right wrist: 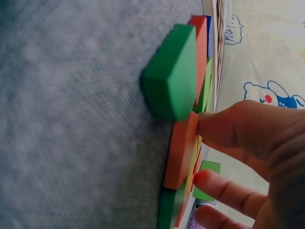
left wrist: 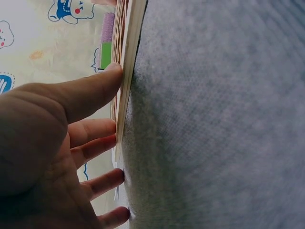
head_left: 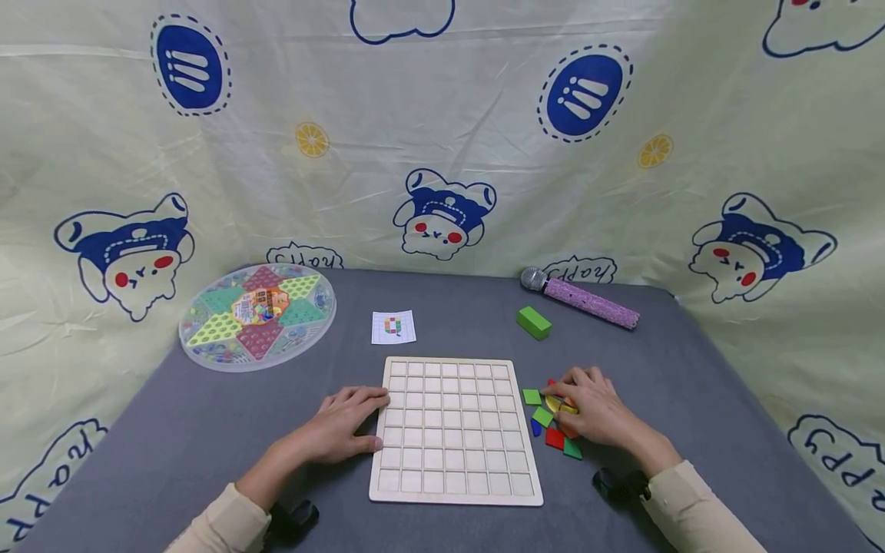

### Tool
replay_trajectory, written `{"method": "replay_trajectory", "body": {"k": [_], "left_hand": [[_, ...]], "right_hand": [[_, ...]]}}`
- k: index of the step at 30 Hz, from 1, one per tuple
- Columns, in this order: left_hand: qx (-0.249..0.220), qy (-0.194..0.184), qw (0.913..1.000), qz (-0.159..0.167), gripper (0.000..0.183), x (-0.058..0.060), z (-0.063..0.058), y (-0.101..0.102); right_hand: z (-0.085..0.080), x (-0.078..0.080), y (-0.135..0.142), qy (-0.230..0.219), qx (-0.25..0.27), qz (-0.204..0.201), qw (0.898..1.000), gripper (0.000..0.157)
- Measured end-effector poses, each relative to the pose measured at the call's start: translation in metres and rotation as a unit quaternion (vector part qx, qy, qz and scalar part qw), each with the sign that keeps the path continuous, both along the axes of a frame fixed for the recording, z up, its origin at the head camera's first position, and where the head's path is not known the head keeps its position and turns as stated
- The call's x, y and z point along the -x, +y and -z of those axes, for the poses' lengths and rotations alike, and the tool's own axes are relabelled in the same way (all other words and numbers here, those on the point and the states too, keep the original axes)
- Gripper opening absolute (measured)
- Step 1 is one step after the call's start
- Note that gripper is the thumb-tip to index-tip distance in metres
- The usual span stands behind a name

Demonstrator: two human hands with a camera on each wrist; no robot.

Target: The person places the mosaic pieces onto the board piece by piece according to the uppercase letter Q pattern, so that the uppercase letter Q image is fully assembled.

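Note:
A pale wooden grid board lies on the grey table, its squares bare. My left hand rests against its left edge; in the left wrist view the thumb and two fingers touch the rim, the other fingers spread lower down. To the right of the board, my right hand reaches over a small heap of coloured pieces, thumb and fingers apart. In the right wrist view the thumb tip is right at an orange piece, near a dark green piece. Light green, red and blue pieces lie about the fingers.
Behind the board lies a white card with a small coloured pattern. A green block and a glittery purple microphone are at the back right. A round star-patterned game board lies at the back left, before a printed cloth.

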State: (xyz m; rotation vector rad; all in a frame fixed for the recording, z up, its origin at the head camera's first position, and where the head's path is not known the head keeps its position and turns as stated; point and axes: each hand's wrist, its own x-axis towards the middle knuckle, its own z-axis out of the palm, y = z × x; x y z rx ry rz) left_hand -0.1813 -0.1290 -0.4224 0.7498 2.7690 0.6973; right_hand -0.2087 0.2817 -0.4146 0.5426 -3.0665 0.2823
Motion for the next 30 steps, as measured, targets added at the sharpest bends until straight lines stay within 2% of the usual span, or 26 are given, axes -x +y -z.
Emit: {"method": "replay_trajectory", "body": {"k": [5, 11, 19, 30], "left_hand": [[0.0, 0.001, 1.0, 0.001, 0.063, 0.0002, 0.0013, 0.0002], [-0.001, 0.004, 1.0, 0.001, 0.063, 0.0004, 0.0, 0.0003], [0.002, 0.001, 1.0, -0.001, 0.064, 0.0008, -0.0006, 0.0005], [0.006, -0.002, 1.0, -0.003, 0.064, 0.0009, -0.0012, 0.0]], "right_hand": [[0.001, -0.0009, 0.001, -0.005, 0.002, 0.002, 1.0, 0.034], [0.0018, -0.0015, 0.0035, 0.008, 0.003, 0.001, 1.0, 0.031], [0.0003, -0.0015, 0.0051, 0.007, 0.001, 0.026, 1.0, 0.026], [0.0005, -0.0031, 0.0063, 0.021, 0.001, 0.031, 0.999, 0.021]]}}
